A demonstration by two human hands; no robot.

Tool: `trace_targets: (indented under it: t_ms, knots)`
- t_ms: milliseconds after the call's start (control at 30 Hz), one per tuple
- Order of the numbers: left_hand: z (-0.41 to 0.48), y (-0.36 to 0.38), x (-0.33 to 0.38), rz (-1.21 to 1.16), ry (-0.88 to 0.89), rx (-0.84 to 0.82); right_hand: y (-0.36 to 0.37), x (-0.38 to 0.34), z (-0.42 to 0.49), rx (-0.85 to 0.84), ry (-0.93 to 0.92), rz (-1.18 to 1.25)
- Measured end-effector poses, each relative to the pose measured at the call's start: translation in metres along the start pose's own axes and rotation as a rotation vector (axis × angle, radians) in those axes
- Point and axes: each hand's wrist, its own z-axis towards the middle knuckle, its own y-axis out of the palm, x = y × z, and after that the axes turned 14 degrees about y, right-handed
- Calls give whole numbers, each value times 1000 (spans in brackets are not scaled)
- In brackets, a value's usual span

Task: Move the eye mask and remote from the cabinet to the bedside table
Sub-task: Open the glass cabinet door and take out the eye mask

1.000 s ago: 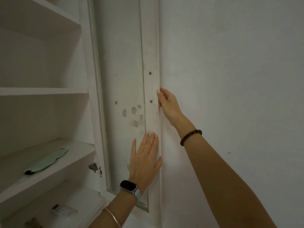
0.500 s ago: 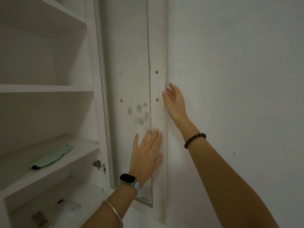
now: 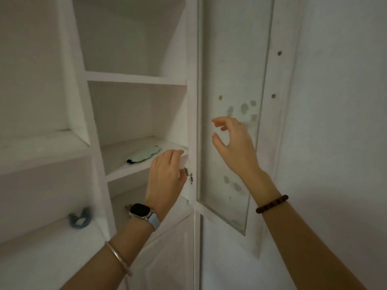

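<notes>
A pale green soft fabric eye mask (image 3: 144, 156) lies on the white painted cabinet shelf (image 3: 117, 153); left hand (image 3: 166, 176) and right hand (image 3: 233, 147) hover, fingers loosely curled, grasping nothing

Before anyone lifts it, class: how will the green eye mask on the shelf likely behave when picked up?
The eye mask lies thin and flat, so it is probably light and floppy, drooping from a pinch. Its soft-looking fabric should not roll or break.
</notes>
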Motion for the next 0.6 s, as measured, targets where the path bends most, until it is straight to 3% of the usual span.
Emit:
trace_targets:
  t_ms: [233,600]
  knots:
    - [-49,-34,-57,184,-179,-133,69,0,-19,-224,-36,9]
    - [-75,-36,-94,265,-263,-184,149,2,-30,-444,3,97]
